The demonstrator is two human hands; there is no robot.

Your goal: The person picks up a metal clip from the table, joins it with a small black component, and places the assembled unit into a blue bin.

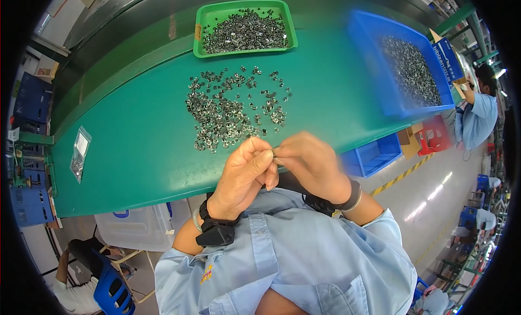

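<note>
My left hand (245, 173) and my right hand (315, 162) meet above the near edge of the green table. Their fingertips pinch together around a tiny dark piece (274, 155), mostly covered by the fingers. The right hand is slightly blurred. Just beyond them lies a loose spread of small shiny metal parts (222, 117), dense on the left and scattered on the right. A green tray (199, 48) behind the spread holds a heap of similar small parts. On the right, a large blue bin (374, 60) contains many more small metal pieces.
A clear plastic bag (80, 152) with small parts lies at the table's left. Below the right edge are a blue crate (374, 156) and a red stool (434, 135). A translucent box (135, 231) stands under the near edge. Another person (477, 117) works at far right.
</note>
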